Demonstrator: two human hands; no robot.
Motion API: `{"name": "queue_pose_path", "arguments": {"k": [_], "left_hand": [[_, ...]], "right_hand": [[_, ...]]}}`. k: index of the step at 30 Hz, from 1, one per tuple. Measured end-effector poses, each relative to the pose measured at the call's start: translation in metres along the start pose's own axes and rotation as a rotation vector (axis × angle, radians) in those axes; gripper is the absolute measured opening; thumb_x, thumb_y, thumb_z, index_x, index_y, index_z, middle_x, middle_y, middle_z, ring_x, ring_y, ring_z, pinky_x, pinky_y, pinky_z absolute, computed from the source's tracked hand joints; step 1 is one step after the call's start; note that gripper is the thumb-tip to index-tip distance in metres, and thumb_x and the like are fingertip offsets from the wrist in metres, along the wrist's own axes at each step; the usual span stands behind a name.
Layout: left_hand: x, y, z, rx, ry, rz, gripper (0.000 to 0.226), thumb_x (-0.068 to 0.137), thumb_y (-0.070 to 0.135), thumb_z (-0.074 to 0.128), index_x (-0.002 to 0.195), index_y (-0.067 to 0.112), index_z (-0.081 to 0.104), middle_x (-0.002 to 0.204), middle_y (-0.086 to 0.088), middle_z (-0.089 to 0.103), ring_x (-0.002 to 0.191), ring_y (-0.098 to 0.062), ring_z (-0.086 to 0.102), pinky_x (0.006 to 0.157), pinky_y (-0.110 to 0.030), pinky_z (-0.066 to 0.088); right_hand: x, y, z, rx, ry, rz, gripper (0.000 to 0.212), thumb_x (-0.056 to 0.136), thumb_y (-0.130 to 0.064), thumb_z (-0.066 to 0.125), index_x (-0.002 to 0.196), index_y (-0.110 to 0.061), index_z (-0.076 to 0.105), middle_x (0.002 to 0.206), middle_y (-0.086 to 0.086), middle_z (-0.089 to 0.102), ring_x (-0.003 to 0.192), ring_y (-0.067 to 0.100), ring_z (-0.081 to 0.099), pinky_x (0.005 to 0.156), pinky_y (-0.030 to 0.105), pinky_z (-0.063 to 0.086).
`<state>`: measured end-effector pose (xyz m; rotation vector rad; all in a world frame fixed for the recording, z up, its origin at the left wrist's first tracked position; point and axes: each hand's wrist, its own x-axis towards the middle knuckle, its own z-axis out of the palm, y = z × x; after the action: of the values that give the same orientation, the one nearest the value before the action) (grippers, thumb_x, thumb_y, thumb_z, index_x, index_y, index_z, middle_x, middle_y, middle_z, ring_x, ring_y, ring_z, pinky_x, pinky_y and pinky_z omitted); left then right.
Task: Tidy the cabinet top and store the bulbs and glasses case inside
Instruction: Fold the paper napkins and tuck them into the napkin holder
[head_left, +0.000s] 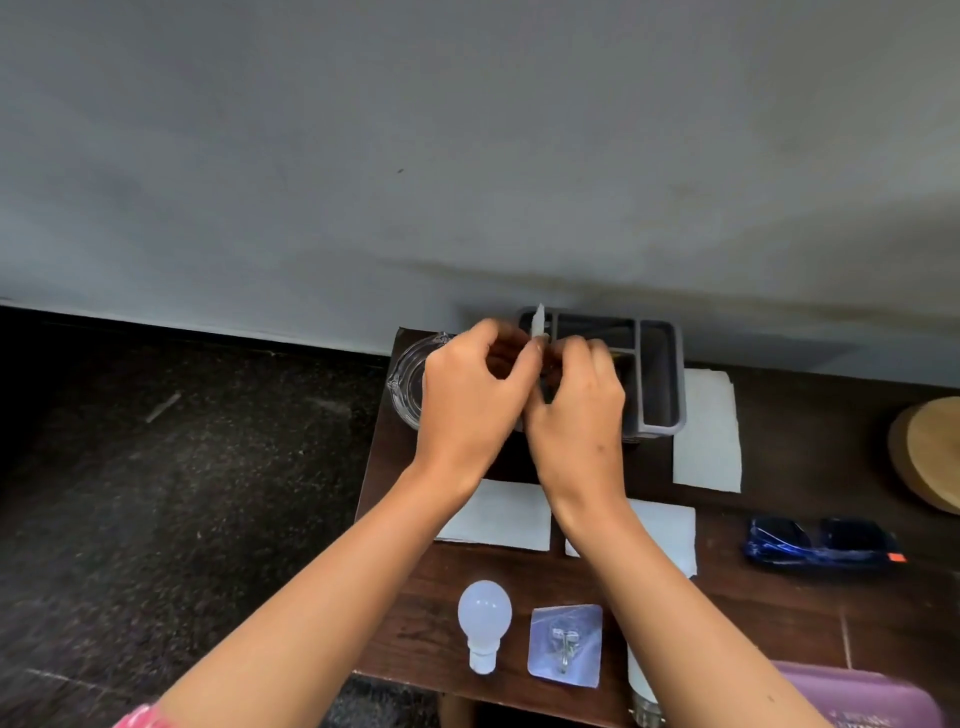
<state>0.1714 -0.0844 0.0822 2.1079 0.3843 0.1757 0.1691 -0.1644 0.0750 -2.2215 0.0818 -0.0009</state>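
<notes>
Both my hands meet over the grey divided organiser (660, 374) at the back of the dark wooden cabinet top (779, 608). My left hand (472, 395) and my right hand (576, 405) pinch a small pale folded item (538, 321) that sticks up between the fingertips; what it is stays unclear. A white bulb (484, 621) lies near the front edge. A second bulb (641, 696) shows partly under my right forearm. The dark blue glasses case (821, 543) lies at the right.
A clear glass ashtray (408, 384) sits behind my left hand. White paper sheets (709, 431) lie on the top, a clear adhesive hook (566, 644) beside the bulb, a round wooden disc (930, 452) far right, a purple item (862, 696) at the front right. Dark floor lies to the left.
</notes>
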Motion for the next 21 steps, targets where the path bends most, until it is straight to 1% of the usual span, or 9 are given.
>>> {"name": "queue_pose_path", "arguments": {"k": [3,7,9,11,12,14,16,18,21], "left_hand": [[-0.002,-0.003,0.002,0.103,0.02,0.062,0.007,0.085,0.016,0.061,0.082,0.013,0.067,0.076,0.007,0.065,0.075,-0.009,0.063,0.073,-0.028,0.051],[-0.007,-0.009,-0.002,0.082,0.052,0.047,0.012,0.09,0.016,0.055,0.087,0.01,0.064,0.084,0.0,0.066,0.079,-0.013,0.059,0.073,-0.027,0.046],[-0.019,-0.016,-0.004,0.035,0.055,-0.005,0.01,0.093,0.017,0.05,0.09,0.01,0.057,0.088,0.0,0.059,0.082,-0.012,0.053,0.076,-0.026,0.042],[-0.041,-0.031,-0.005,0.051,0.024,-0.042,0.003,0.093,0.016,0.05,0.091,0.014,0.049,0.089,0.004,0.049,0.086,-0.011,0.045,0.08,-0.028,0.039],[-0.054,-0.039,-0.006,0.125,-0.003,-0.038,0.005,0.091,0.015,0.052,0.094,0.016,0.047,0.091,0.006,0.046,0.088,-0.01,0.041,0.081,-0.029,0.038],[-0.079,-0.057,-0.008,0.313,-0.104,-0.039,0.023,0.088,0.016,0.057,0.107,0.018,0.045,0.105,0.007,0.043,0.096,-0.01,0.036,0.084,-0.027,0.035],[-0.094,-0.069,-0.01,0.451,-0.185,-0.104,0.043,0.086,0.021,0.058,0.124,0.022,0.039,0.124,0.005,0.038,0.109,-0.013,0.034,0.091,-0.029,0.031],[-0.099,-0.076,-0.011,0.53,-0.232,-0.151,0.054,0.087,0.026,0.058,0.134,0.026,0.03,0.133,0.004,0.031,0.116,-0.015,0.031,0.097,-0.031,0.028],[-0.095,-0.084,-0.01,0.571,-0.26,-0.177,0.058,0.087,0.028,0.058,0.136,0.026,0.027,0.132,0.004,0.034,0.116,-0.015,0.034,0.094,-0.03,0.028]], "right_hand": [[0.0,0.0,-0.001,0.015,-0.013,0.029,0.012,0.087,-0.016,0.054,0.094,-0.007,0.056,0.101,0.009,0.053,0.081,0.018,0.052,0.074,0.036,0.046],[-0.006,0.001,-0.004,0.008,-0.008,0.032,0.018,0.085,-0.017,0.058,0.1,-0.007,0.056,0.103,0.008,0.053,0.087,0.019,0.054,0.077,0.036,0.047],[-0.016,0.0,-0.012,0.003,0.163,-0.125,0.016,0.088,-0.013,0.057,0.101,-0.004,0.056,0.099,0.009,0.053,0.086,0.019,0.053,0.075,0.032,0.048],[-0.036,0.004,-0.018,-0.03,0.284,-0.367,0.012,0.087,-0.002,0.053,0.098,0.001,0.057,0.093,0.014,0.056,0.085,0.021,0.051,0.076,0.029,0.046],[-0.048,0.008,-0.019,-0.054,0.265,-0.461,0.013,0.086,0.001,0.051,0.098,0.002,0.057,0.091,0.014,0.057,0.085,0.022,0.05,0.078,0.029,0.045],[-0.068,0.024,-0.011,-0.15,0.089,-0.541,0.016,0.082,0.002,0.053,0.097,-0.002,0.057,0.09,0.012,0.058,0.083,0.023,0.05,0.075,0.03,0.045],[-0.078,0.046,0.005,-0.326,-0.127,-0.495,0.026,0.074,0.002,0.063,0.097,-0.008,0.055,0.089,0.008,0.059,0.077,0.023,0.053,0.066,0.031,0.048],[-0.078,0.062,0.018,-0.456,-0.283,-0.416,0.043,0.061,-0.001,0.075,0.098,-0.011,0.054,0.091,0.005,0.061,0.076,0.022,0.058,0.061,0.03,0.052],[-0.071,0.073,0.028,-0.587,-0.354,-0.353,0.057,0.046,-0.006,0.082,0.097,-0.012,0.059,0.091,0.005,0.064,0.075,0.024,0.061,0.06,0.029,0.052]]}}
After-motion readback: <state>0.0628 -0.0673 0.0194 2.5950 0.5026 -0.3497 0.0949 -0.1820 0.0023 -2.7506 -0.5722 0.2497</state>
